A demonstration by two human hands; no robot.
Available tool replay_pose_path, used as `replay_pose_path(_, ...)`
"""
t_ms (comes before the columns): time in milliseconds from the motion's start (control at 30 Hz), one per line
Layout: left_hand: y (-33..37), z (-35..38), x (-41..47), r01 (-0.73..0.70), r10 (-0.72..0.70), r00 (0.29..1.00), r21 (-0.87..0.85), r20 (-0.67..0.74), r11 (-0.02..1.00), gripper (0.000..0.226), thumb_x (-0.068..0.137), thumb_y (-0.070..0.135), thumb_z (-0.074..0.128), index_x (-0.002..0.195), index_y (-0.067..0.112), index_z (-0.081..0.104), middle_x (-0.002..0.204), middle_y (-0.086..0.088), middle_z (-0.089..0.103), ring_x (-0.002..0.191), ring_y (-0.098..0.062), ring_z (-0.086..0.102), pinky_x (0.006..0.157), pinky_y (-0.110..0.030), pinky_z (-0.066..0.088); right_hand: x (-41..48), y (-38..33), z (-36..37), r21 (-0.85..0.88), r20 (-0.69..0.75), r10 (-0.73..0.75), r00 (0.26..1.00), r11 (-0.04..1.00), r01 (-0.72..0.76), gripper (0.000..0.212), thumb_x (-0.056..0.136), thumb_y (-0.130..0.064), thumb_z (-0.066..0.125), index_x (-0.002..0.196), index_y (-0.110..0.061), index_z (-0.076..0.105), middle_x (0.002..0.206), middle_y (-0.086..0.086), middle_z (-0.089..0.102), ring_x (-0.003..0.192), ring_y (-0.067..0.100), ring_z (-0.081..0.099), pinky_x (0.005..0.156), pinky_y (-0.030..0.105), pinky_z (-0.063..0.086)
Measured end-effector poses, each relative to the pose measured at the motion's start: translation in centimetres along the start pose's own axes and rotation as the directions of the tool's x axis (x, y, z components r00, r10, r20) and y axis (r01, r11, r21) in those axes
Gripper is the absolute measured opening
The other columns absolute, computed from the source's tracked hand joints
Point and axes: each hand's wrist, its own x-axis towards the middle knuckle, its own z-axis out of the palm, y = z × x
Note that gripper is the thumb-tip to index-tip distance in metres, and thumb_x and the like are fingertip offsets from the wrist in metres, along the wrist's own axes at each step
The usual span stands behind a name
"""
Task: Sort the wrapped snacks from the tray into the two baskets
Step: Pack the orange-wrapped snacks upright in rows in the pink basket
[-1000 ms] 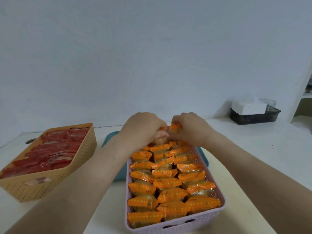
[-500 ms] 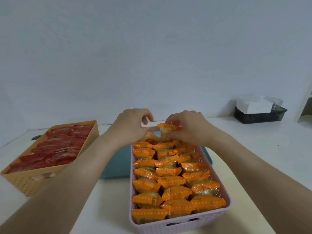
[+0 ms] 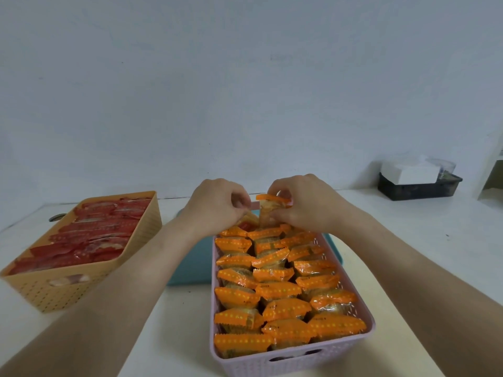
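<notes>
A pink basket (image 3: pixel 370 326) in front of me is packed with rows of orange-wrapped snacks (image 3: pixel 277 291). My right hand (image 3: pixel 310 206) pinches one orange-wrapped snack (image 3: pixel 268 206) upright above the basket's far end. My left hand (image 3: pixel 217 206) hovers beside it with fingers curled. Just under those fingers lies a snack with a red end (image 3: pixel 246 223); whether the hand grips it is unclear. A yellow basket (image 3: pixel 81 291) at the left holds red-wrapped snacks (image 3: pixel 95 235). The teal tray (image 3: pixel 190 268) lies behind and partly under the pink basket; its contents are hidden.
A black box (image 3: pixel 416 189) with a white carton (image 3: pixel 408 171) on it stands at the back right near the wall. A small dark object (image 3: pixel 55 217) peeks out behind the yellow basket. The white tabletop (image 3: pixel 422 240) extends to the right.
My left hand has let go of the orange snack and curled shut beside it. My right hand has lifted that snack slightly higher above the basket's far end.
</notes>
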Motion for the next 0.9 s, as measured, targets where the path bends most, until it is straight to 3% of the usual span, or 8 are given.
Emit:
replay_pose_path(100,0.8,0.2,-0.2,-0.096,0.091,0.995,-0.104,-0.047,0.99,0.01,0.084,0.026,0.07,0.094,0.029,0.069,0.085,0.018,0.067,0.088,-0.004,0.061,0.084,-0.022,0.047,0.1,0.1,-0.1,0.012,0.015,0.006,1.0,1.0,-0.006,0.033,0.078,-0.04,0.071,0.108,-0.028,0.066,0.103,-0.004,0.07,0.091,0.015,0.062,0.082,0.034,0.052)
replay_pose_path(167,0.7,0.1,-0.1,-0.092,0.097,0.995,-0.147,0.032,0.985,0.025,0.082,0.022,0.072,0.104,0.032,0.066,0.094,0.019,0.066,0.097,-0.001,0.06,0.088,-0.022,0.047,0.1,0.3,-0.1,0.025,0.025,0.018,1.0,1.0,-0.019,0.035,0.076,-0.042,0.073,0.108,-0.029,0.066,0.102,-0.004,0.07,0.091,0.015,0.062,0.082,0.034,0.052)
replay_pose_path(233,0.2,0.0,0.2,-0.037,0.061,0.991,-0.202,0.116,0.979,0.043,0.079,0.013,0.075,0.112,0.037,0.06,0.107,0.016,0.064,0.105,-0.001,0.06,0.085,-0.02,0.051,0.1,0.5,0.1,0.024,0.038,0.032,0.999,0.999,-0.033,0.037,0.076,-0.043,0.073,0.109,-0.029,0.066,0.104,-0.004,0.07,0.091,0.015,0.062,0.082,0.033,0.052)
replay_pose_path(300,-0.1,0.1,0.2,0.005,0.017,0.995,-0.214,0.1,0.977,0.051,0.079,0.004,0.073,0.111,0.04,0.057,0.114,0.011,0.062,0.104,-0.005,0.061,0.078,-0.017,0.053,0.1,0.6,0.3,0.015,0.044,0.037,0.998,0.999,-0.038,0.036,0.076,-0.042,0.072,0.109,-0.03,0.065,0.104,-0.004,0.069,0.089,0.014,0.061,0.079,0.031,0.052)
replay_pose_path(467,0.2,-0.9,0.0,-0.071,0.07,0.997,-0.025,-0.041,0.997,0.034,0.082,0.0,0.065,0.101,0.029,0.068,0.104,0.007,0.067,0.099,-0.013,0.06,0.083,-0.029,0.052,0.6,0.3,-0.1,-0.037,0.054,0.041,0.998,0.999,-0.039,0.033,0.077,-0.041,0.069,0.107,-0.029,0.064,0.101,-0.008,0.067,0.088,0.014,0.057,0.078,0.032,0.051)
replay_pose_path(600,0.8,-1.9,-0.3,-0.119,0.106,0.989,0.126,0.107,0.985,0.036,0.08,0.0,0.064,0.101,0.029,0.068,0.104,0.008,0.065,0.096,-0.013,0.057,0.081,-0.032,0.052,1.0,0.0,0.2,-0.094,0.049,0.029,0.998,0.995,-0.024,0.032,0.075,-0.048,0.07,0.101,-0.029,0.067,0.095,-0.01,0.065,0.091,0.013,0.056,0.078,0.035,0.052)
replay_pose_path(767,0.7,-1.6,-0.6,-0.123,0.102,0.973,0.09,0.207,0.988,0.04,0.078,0.005,0.067,0.11,0.029,0.067,0.109,0.008,0.064,0.101,-0.011,0.057,0.085,-0.032,0.051,1.7,-0.1,1.0,-0.146,-0.001,0.017,1.0,0.989,-0.017,0.02,0.08,-0.028,0.068,0.101,-0.029,0.07,0.086,-0.01,0.062,0.087,0.014,0.058,0.07,0.03,0.048)
replay_pose_path(900,0.3,-0.6,-1.3,-0.098,0.093,0.987,0.033,0.134,0.995,0.023,0.084,0.025,0.067,0.106,0.027,0.07,0.104,0.009,0.066,0.098,-0.008,0.059,0.087,-0.03,0.049,1.7,-0.3,1.8,-0.221,0.047,-0.035,0.998,0.974,0.045,0.03,0.085,-0.02,0.06,0.112,-0.032,0.067,0.101,-0.009,0.068,0.098,0.017,0.059,0.082,0.032,0.045)
